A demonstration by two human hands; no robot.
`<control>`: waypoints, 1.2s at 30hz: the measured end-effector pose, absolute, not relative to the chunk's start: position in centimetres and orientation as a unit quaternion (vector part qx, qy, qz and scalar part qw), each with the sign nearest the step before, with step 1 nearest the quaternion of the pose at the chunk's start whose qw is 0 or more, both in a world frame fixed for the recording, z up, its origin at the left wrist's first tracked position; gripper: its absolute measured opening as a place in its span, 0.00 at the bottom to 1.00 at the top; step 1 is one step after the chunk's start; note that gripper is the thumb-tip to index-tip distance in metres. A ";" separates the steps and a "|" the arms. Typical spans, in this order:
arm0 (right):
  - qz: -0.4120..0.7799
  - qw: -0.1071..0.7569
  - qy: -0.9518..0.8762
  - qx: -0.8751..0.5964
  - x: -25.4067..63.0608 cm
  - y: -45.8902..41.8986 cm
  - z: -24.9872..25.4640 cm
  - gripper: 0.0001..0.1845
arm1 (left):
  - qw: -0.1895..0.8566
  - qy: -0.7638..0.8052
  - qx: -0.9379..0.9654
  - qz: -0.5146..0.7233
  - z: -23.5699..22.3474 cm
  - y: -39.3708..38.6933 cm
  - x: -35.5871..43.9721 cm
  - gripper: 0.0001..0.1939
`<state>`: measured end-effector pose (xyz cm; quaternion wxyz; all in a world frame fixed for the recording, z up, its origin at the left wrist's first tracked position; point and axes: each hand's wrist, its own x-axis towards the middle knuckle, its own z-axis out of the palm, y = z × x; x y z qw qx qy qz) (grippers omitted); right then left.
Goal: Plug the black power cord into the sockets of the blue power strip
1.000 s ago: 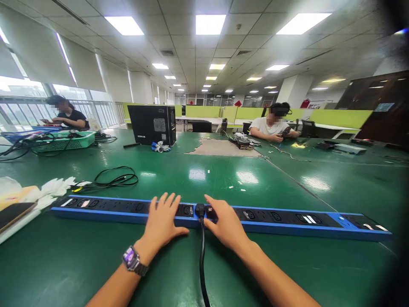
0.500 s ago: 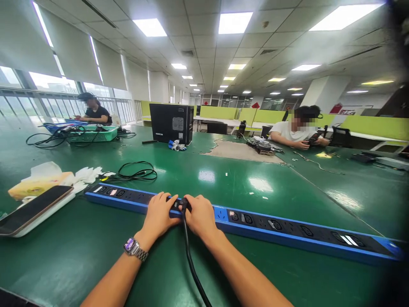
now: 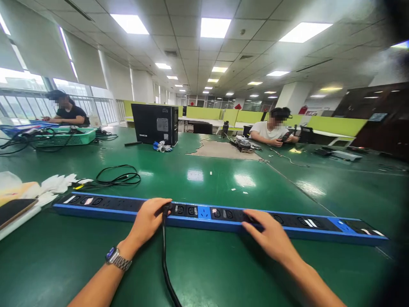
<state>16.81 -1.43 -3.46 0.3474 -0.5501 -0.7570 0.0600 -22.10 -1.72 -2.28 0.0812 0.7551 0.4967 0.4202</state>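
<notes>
A long blue and black power strip (image 3: pixel 204 226) with several sockets lies across the green table before me. My left hand (image 3: pixel 147 219) is at its left-middle part, closed about a black power plug (image 3: pixel 166 208) that sits at a socket; the fingers partly hide the plug. From the plug a thick black cord (image 3: pixel 165 260) runs down toward me. Farther right, my right hand (image 3: pixel 275 238) is at the strip with thumb and fingers apart, the thumb near the front edge and the fingers over the top. It holds no plug that I can see.
Behind the strip lies a coiled black cable (image 3: pixel 118 175). Tissues (image 3: pixel 59 184) and a dark flat device (image 3: pixel 15 211) are at the left. Farther back stand a green basket (image 3: pixel 68 138), a black computer case (image 3: pixel 150 123) and blue-white gloves (image 3: pixel 162 146). Two people sit across the table.
My right hand has left the plug and moved right along the strip, its fingers spreading. My left hand has moved onto the plug. The view has turned a little to the right.
</notes>
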 end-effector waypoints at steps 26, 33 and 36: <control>0.083 0.387 -0.796 -0.458 16.7 0.0 -3.3 0.25 | 0.093 0.452 0.853 0.244 -0.8 -1.0 -1.9 0.37; 0.006 0.524 -0.690 -0.499 13.3 0.2 -0.2 0.18 | -0.012 0.636 0.742 0.210 -1.5 -2.8 -20.3 0.39; 0.037 0.473 -0.748 -0.465 9.3 0.3 1.0 0.18 | -0.019 0.650 0.733 0.200 -2.0 -3.0 -24.1 0.34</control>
